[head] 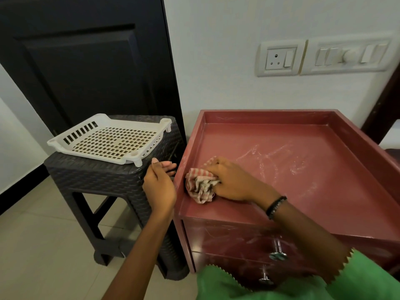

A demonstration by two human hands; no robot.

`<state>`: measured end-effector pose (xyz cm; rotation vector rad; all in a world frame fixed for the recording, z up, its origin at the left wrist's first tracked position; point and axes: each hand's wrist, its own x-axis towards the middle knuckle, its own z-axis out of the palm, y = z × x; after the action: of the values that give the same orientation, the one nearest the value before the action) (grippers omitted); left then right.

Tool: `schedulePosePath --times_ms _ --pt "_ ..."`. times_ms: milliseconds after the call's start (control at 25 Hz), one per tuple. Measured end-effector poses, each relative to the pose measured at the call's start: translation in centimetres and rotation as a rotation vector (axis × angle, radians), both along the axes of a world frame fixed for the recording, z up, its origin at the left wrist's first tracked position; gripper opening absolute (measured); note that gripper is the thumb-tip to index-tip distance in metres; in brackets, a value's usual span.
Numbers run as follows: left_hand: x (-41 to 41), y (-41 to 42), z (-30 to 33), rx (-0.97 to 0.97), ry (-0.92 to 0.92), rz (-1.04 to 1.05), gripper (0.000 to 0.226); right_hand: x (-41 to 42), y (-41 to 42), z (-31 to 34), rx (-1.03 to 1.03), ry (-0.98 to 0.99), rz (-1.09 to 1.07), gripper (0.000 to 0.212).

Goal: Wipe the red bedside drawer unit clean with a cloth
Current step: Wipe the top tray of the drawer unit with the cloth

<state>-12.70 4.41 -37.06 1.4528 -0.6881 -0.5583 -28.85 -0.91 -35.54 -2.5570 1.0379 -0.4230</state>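
The red bedside drawer unit point(303, 169) stands against the wall, its recessed top streaked with pale dust marks. A crumpled red-and-white striped cloth point(200, 187) lies on the near left corner of that top. My right hand point(231, 180) grips the cloth and presses it onto the surface. My left hand point(159, 182) hovers just outside the unit's left rim, fingers straight and holding nothing. Two drawer fronts with metal knobs point(278, 255) show below.
A dark woven-pattern stool point(97, 176) stands right beside the unit on the left, with a white perforated plastic tray point(108, 140) on top. A dark door is behind it. A wall socket point(279, 58) and switch panel sit above the unit. Tiled floor lies at lower left.
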Motion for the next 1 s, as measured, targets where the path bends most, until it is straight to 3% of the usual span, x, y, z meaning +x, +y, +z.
schedulePosePath --times_ms 160,240,400,680,840,1000 --pt "0.1 0.0 0.0 0.005 -0.005 -0.012 0.046 -1.9 5.4 -1.1 -0.021 0.031 0.201 0.066" --pt "0.1 -0.1 0.0 0.005 -0.011 -0.010 0.046 -2.1 6.0 -1.3 -0.035 0.069 0.194 0.071" --pt "0.0 0.1 0.1 0.009 -0.017 -0.021 0.043 -1.1 3.3 -1.2 -0.027 -0.009 0.055 0.058" --pt "0.1 0.0 -0.1 0.015 -0.012 -0.009 0.042 0.5 -4.9 -0.7 -0.132 0.238 -0.289 0.062" --pt "0.1 0.1 -0.1 0.007 -0.017 -0.022 0.038 -1.1 1.0 -1.4 -0.226 0.262 -0.086 0.069" --pt "0.1 0.0 -0.1 -0.015 -0.036 -0.023 0.038 -3.1 5.0 -2.0 -0.157 0.292 -0.032 0.076"
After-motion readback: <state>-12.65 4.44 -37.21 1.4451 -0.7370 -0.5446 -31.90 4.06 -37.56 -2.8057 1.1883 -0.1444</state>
